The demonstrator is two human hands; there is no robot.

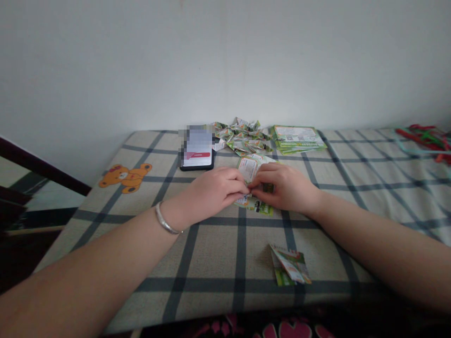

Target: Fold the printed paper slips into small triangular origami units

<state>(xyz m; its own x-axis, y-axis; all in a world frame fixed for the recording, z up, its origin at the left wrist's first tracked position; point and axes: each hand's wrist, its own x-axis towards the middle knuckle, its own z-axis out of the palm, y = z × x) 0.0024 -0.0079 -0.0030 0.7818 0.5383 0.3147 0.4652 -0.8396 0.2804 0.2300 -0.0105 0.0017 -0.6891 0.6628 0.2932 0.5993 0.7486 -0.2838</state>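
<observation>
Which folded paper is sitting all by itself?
The folded paper near the front edge of the table; the other folded ones lie heaped together by the wall.

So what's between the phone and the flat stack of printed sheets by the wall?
The head view shows a heap of folded papers between the phone and the flat stack.

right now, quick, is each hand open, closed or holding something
Left hand: closed, fingers at the printed leaflet, thumb mostly hidden.
Right hand: closed, pinching the same leaflet.
</observation>
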